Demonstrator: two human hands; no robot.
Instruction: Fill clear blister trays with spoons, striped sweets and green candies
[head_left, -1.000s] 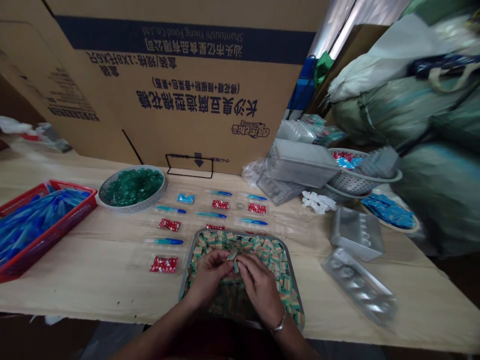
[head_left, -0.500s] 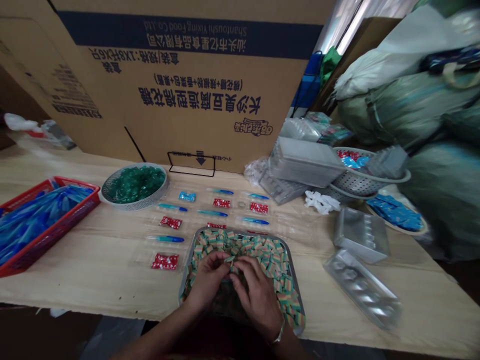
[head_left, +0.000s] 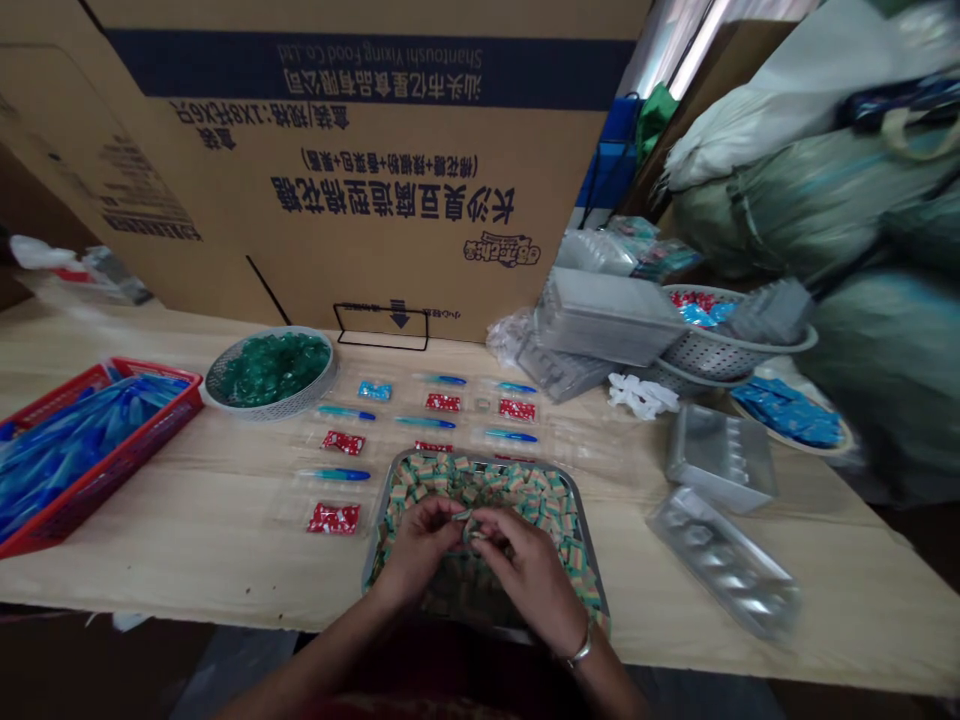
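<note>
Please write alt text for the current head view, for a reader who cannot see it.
Left hand and right hand pinch a small piece over a metal tray of striped pieces. Beyond and beside it lie red packets and blue sticks; a red basket and grey bowl stand left, plastic trays right, cardboard behind.

Your left hand point(head_left: 411, 552) and right hand point(head_left: 534, 572) partly cover the striped pieces point(head_left: 470, 531) at your fingertips; their count is indeterminable. You also obscure the near part of the metal tray point(head_left: 588, 535). The left edge cuts off the red basket point(head_left: 154, 432). Small print point(head_left: 142, 190) on the cardboard box point(head_left: 375, 260) is illegible. Far-right sacks point(head_left: 817, 205) are blurred, cut off.
</note>
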